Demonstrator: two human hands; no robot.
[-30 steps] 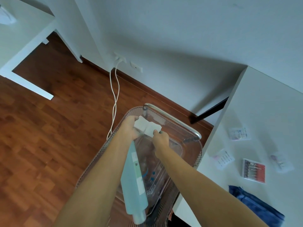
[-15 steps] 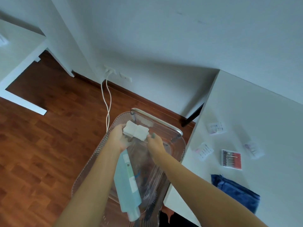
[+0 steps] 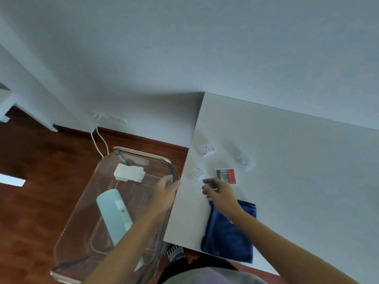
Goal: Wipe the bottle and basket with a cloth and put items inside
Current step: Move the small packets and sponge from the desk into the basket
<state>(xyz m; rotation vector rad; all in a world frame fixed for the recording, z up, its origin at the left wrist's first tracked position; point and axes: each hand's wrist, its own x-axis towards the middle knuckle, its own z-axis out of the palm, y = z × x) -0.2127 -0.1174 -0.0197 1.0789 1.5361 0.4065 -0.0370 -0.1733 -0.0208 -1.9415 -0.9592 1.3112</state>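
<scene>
Right hand [image 3: 220,194] grip open beside red packet [image 3: 225,176], above cloth [image 3: 229,230].

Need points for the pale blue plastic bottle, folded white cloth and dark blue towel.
pale blue plastic bottle [image 3: 111,212]: head view, middle of its body.
folded white cloth [image 3: 128,172]: head view, centre of its top face.
dark blue towel [image 3: 229,236]: head view, bare middle of the fabric.

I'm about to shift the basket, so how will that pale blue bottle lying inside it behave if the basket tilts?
The pale blue bottle lies on its side on the clear basket's smooth floor, so it will probably roll or slide. It looks like a round plastic tube, likely light and not fragile. Nothing wedges it, so it may bump the white folded pad.
</scene>
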